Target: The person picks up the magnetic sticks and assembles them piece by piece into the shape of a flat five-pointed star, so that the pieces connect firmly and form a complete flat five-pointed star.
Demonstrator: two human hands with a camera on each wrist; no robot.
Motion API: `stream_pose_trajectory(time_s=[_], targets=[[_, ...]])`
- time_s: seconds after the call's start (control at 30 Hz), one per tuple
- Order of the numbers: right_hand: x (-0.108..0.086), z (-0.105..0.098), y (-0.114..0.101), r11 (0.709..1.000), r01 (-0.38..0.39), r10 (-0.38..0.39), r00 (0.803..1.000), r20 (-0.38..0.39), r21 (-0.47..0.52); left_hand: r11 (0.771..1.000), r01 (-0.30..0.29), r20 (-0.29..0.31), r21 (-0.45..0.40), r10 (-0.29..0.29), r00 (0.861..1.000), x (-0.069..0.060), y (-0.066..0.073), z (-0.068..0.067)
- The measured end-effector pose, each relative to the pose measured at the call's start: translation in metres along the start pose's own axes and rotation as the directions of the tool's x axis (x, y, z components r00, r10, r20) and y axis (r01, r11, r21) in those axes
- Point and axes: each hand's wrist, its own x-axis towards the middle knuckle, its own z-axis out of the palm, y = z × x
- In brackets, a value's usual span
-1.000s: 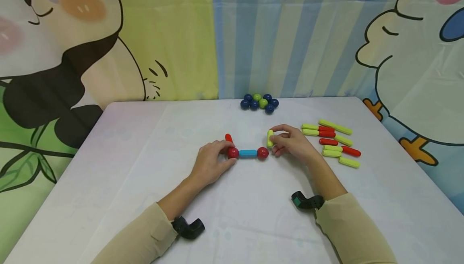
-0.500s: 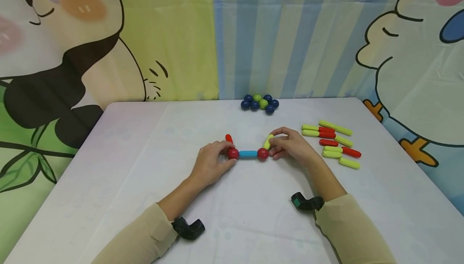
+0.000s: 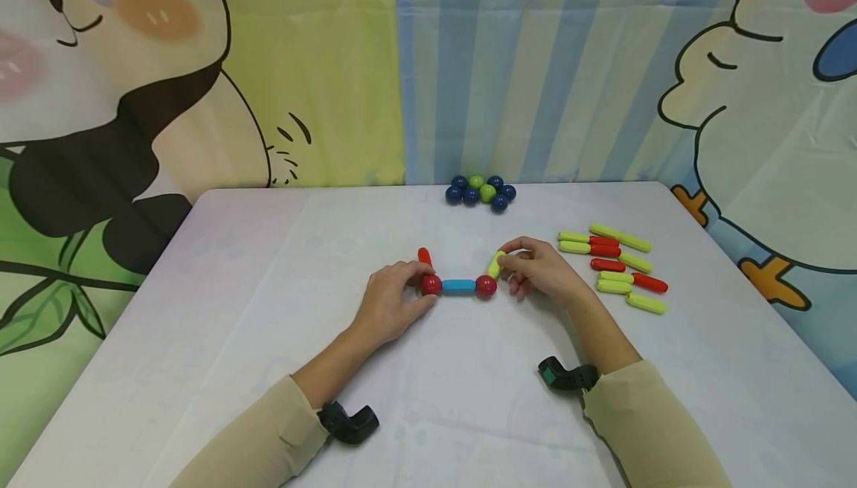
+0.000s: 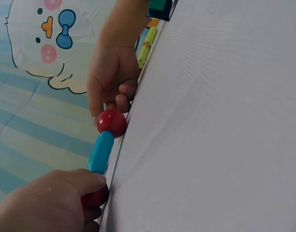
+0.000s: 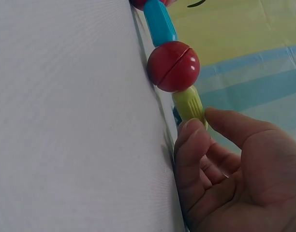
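My left hand [image 3: 391, 294] pinches a red ball [image 3: 431, 285] between thumb and fingers. A blue rod [image 3: 458, 287] joins that ball to a second red ball [image 3: 486, 286] on its right. From the left ball a red rod [image 3: 425, 256] points away toward the back. Between thumb and fingertips, my right hand [image 3: 538, 268] pinches a yellow-green rod [image 3: 495, 264], its near end against the second red ball. The right wrist view shows this yellow-green rod [image 5: 188, 103] touching the seamed red ball [image 5: 174, 66]. In the left wrist view my fingers partly cover the left ball [image 4: 96, 197].
Several dark blue balls [image 3: 471, 196] and green balls [image 3: 487, 193] cluster at the back edge of the white table [image 3: 301, 250]. To the right lie several loose yellow-green rods [image 3: 646, 303] and red rods [image 3: 649, 283]. A printed cloth [image 3: 535, 64] hangs behind.
The yellow-green rod came left and down from beside the right red ball, tilted, and now meets it. My right hand's lower fingers have drawn back from the ball. The left hand stays put.
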Motion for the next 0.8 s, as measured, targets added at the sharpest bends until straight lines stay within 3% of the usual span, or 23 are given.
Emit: stream_pose_trajectory(time_s=[0.2,0.4,0.8], targets=[[-0.0002,-0.0011,0.0002,0.994,0.000,0.000,1.000,0.008,-0.109,0.999,-0.004,-0.022,-0.035,0.004,1.000,0.0002,0.0000,0.0006],[-0.0030,-0.0025,-0.0016,0.979,0.015,0.002,0.997,0.080,-0.206,0.997,-0.013,-0.067,-0.078,0.008,0.998,0.0004,0.0012,-0.0003],[-0.0056,-0.0009,-0.0092,0.944,0.065,-0.017,0.989,0.149,-0.323,0.998,0.027,-0.099,-0.050,-0.032,0.995,0.0009,0.0018,-0.0007]])
